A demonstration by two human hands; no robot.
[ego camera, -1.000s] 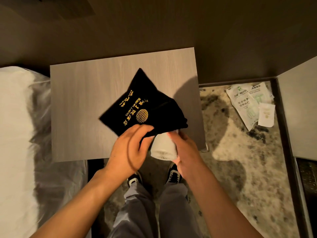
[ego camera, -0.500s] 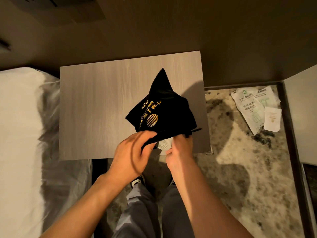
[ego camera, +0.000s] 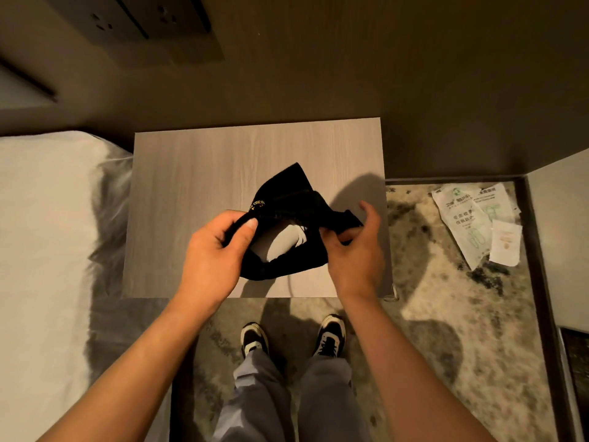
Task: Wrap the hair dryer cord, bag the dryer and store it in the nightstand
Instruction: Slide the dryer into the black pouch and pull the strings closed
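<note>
A black drawstring bag (ego camera: 288, 199) with gold print is held over the front of the wooden nightstand top (ego camera: 197, 186). Its mouth faces me and is stretched wide. Inside the mouth shows the white hair dryer (ego camera: 283, 242). My left hand (ego camera: 212, 253) pinches the left rim of the bag's mouth. My right hand (ego camera: 353, 253) grips the right rim, its outer fingers spread. A thin cord (ego camera: 290, 285) hangs below the bag.
A bed with white sheets (ego camera: 47, 234) lies to the left of the nightstand. Plastic wrappers (ego camera: 471, 221) lie on the patterned carpet to the right. A pale cabinet (ego camera: 561, 237) stands at the far right. My shoes (ego camera: 255, 338) are just before the nightstand.
The dryer has gone deeper into the bag. Both hands moved from its bottom to the rim and pulled the mouth apart; the bag turned its opening toward me.
</note>
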